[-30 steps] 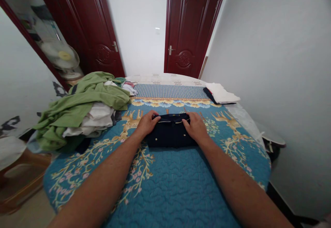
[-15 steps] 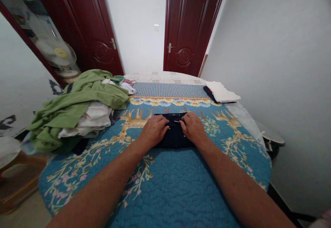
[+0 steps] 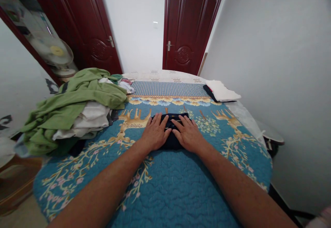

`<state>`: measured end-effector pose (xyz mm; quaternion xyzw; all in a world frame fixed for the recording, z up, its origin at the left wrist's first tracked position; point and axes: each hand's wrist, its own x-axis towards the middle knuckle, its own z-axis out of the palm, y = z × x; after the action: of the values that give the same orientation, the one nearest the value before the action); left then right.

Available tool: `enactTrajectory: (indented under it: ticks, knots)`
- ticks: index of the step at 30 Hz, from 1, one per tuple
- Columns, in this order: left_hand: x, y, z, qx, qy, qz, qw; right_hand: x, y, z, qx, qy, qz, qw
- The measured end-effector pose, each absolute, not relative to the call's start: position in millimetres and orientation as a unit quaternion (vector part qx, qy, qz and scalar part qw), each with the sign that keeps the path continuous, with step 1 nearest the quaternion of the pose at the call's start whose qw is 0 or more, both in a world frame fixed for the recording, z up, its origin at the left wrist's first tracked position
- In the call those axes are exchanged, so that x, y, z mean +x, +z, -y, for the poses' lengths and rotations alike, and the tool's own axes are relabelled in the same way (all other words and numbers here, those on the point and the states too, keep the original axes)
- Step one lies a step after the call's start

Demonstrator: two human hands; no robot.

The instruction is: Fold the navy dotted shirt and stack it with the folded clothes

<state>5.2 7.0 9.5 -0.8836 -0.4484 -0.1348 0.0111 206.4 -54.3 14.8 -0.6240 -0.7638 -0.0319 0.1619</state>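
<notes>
The left hand (image 3: 155, 133) and right hand (image 3: 187, 135) are broad and long-fingered, on bare, tapering forearms (image 3: 95, 186).

Folded garment (image 3: 171, 139) on quilted bedspread (image 3: 181, 186); clothes pile (image 3: 74, 111) to its left; folded cloth (image 3: 219, 91) beyond, right; doors (image 3: 188, 24) farther behind.

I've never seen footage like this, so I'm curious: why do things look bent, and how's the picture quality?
In the head view, the wide lens makes the door lean and the bedspread bow, while the left forearm looms large. Light is soft, without harsh glare; the dark folded garment shows little detail.
</notes>
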Motion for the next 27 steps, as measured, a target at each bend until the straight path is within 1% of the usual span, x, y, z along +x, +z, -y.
enactTrajectory:
  ticks: [6,8,13,18,22,27]
  knots:
    - [5,13,-2,-0.882,-0.163,0.442,0.015,222,13,39,-0.610,-0.052,0.741,0.276]
    - [5,13,-2,-0.882,-0.169,0.441,0.019,224,15,33,-0.595,-0.068,0.744,0.295]
    - [5,12,-3,-0.881,-0.170,0.441,0.018,222,20,24,-0.547,-0.061,0.780,0.296]
    - [5,13,-2,-0.882,-0.160,0.443,0.008,227,20,30,-0.504,-0.049,0.802,0.317]
    - [5,13,-4,-0.881,-0.157,0.446,-0.004,230,23,37,-0.509,-0.057,0.799,0.314]
    - [5,13,-4,-0.881,-0.146,0.450,-0.012,231,23,41,-0.497,-0.007,0.812,0.305]
